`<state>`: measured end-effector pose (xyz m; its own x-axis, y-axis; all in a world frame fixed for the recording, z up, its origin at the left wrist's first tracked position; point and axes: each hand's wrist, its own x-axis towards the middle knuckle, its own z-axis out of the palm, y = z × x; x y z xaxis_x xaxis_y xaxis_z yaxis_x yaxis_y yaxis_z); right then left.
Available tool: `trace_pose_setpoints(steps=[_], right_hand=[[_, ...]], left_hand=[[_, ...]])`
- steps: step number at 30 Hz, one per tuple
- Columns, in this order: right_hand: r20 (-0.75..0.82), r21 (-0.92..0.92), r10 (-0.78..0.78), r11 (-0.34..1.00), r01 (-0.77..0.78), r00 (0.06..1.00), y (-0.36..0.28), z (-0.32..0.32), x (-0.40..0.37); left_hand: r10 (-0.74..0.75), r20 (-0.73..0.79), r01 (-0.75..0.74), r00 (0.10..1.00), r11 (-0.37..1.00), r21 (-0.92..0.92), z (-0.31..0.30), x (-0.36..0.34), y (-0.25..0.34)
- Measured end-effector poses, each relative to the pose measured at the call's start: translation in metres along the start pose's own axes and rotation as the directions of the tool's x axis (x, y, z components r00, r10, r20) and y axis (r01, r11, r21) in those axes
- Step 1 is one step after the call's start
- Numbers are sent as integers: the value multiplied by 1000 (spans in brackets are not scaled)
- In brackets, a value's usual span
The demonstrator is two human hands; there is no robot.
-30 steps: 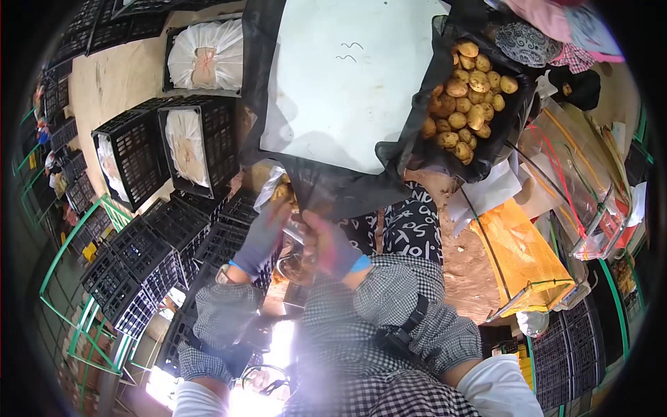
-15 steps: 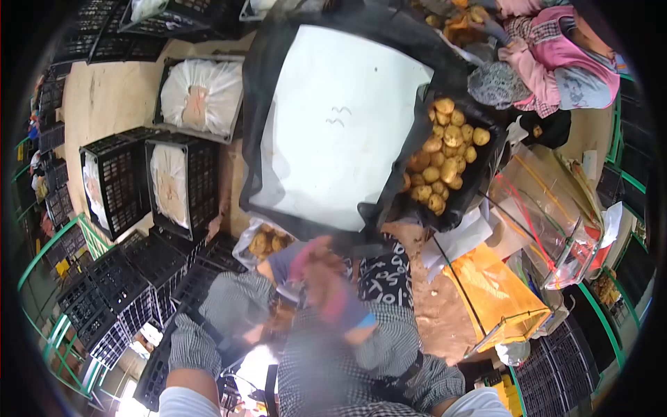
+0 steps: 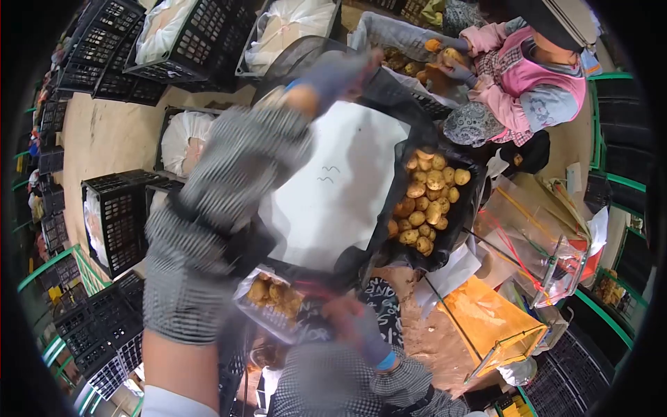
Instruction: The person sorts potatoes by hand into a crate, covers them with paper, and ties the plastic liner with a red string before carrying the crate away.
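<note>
A white paper sheet [image 3: 330,191] lies over a crate lined with black sheeting [image 3: 397,111]. Stretched across the left side of the sheet, my left arm ends in a gloved left hand [image 3: 333,78] at the liner's far edge. Motion blurs its fingers, so their hold does not show. My right hand [image 3: 358,325], in a purple and reddish glove, is below the crate's near edge, close to my dark lettered apron [image 3: 381,306]. Its fingers are smeared too. Potatoes [image 3: 434,198] fill a black crate to the right, and more potatoes [image 3: 274,295] sit in a lined container near my left side.
Black crates with white-wrapped contents [image 3: 187,139] stand to the left and behind. At upper right a co-worker in pink [image 3: 549,90] handles potatoes over a lined crate [image 3: 389,35]. A yellow bag on a frame [image 3: 490,323] and a clear plastic bag [image 3: 517,222] stand right.
My left hand has gone from near my body to the crate's far edge. My right hand has moved slightly down and right. The view has shifted, showing more of the far side.
</note>
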<state>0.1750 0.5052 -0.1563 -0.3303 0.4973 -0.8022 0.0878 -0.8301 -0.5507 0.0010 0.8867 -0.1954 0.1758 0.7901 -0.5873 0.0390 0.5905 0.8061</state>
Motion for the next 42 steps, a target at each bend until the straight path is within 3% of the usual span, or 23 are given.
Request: trace_pose_setpoints(steps=[1, 4, 6, 8, 9, 10, 12, 13, 15, 17, 21, 23, 24, 27, 30, 31, 32, 34, 36, 38, 40, 41, 42], right_hand=[[16, -175, -154, 972, 154, 988, 6, 1, 4], [38, -486, -391, 797, 359, 920, -5, -10, 6], [-3, -613, -480, 694, 378, 877, -18, -22, 12], [-273, -280, -304, 933, 227, 913, -35, -31, 27], [-276, 31, -64, 997, 75, 959, -66, -37, 29], [-230, 141, -112, 979, 147, 967, -80, -40, 39], [-188, 298, -215, 917, 264, 958, -90, -42, 75], [-199, 330, -274, 885, 328, 941, -88, -42, 101], [-90, 623, -139, 764, 165, 986, -118, -44, 143], [-54, 644, -85, 758, 100, 995, -149, -47, 173], [-218, 301, -246, 903, 305, 944, -136, -47, 231], [-151, 429, -92, 891, 149, 984, -149, -50, 219], [-120, 354, -205, 906, 235, 971, -139, -55, 226], [-40, 250, -331, 910, 330, 943, -118, -62, 240], [-75, 370, -138, 916, 156, 988, -116, -57, 232], [-98, 405, -107, 904, 138, 989, -109, -53, 230], [-118, 439, -74, 891, 119, 990, -104, -50, 228], [-192, 199, -347, 902, 383, 918, -79, -55, 250], [-139, -28, -507, 861, 508, 851, -66, -55, 248], [4, -212, -572, 801, 560, 820, -80, -58, 231], [-124, -12, -496, 867, 499, 859, -80, -57, 239], [-140, 76, -438, 889, 451, 888, -77, -50, 238], [-155, 166, -378, 901, 401, 913, -76, -42, 233]], left_hand=[[-263, -260, 248, 929, 964, -89, 22, 7, 19], [-336, 17, 300, 942, 817, -492, -15, 169, -77], [-114, 30, 117, 993, 914, -389, 0, 87, -53], [30, 24, -22, 999, 965, -261, 10, 4, -64], [69, 0, -67, 998, 977, -201, 9, -27, -77], [-82, -2, 76, 997, 934, -350, 12, -60, -73], [-240, 66, 249, 968, 945, -214, 4, -82, -91], [-246, 0, 239, 969, 940, -242, 5, -86, -103], [-176, -74, 151, 982, 953, -264, 2, -82, -119], [-55, -90, 30, 994, 966, -256, 0, -86, -135], [-36, -173, 36, 984, 999, -3, -1, -83, -122], [32, -233, 6, 972, 987, 158, 3, -84, -119], [70, -257, -6, 964, 971, 239, 5, -85, -118], [24, -165, 28, 986, 951, 308, 0, -81, -115], [-201, -128, 218, 971, 966, 138, 7, -69, -113], [-222, 84, 196, 971, 950, 242, 14, -70, -99], [-280, 107, 204, 954, 867, 455, 23, -66, -89], [-411, 111, 166, 905, 581, 797, 34, -41, -80], [-373, 455, -434, 808, 144, 889, 26, 0, -108], [-418, 183, 17, 890, 431, 902, 31, -14, -96], [-348, 200, -13, 916, 472, 881, 31, -17, -99], [-477, -5, 296, 879, 538, 789, 40, -20, -92], [-317, 218, -70, 923, 418, 906, 17, 24, -134]])
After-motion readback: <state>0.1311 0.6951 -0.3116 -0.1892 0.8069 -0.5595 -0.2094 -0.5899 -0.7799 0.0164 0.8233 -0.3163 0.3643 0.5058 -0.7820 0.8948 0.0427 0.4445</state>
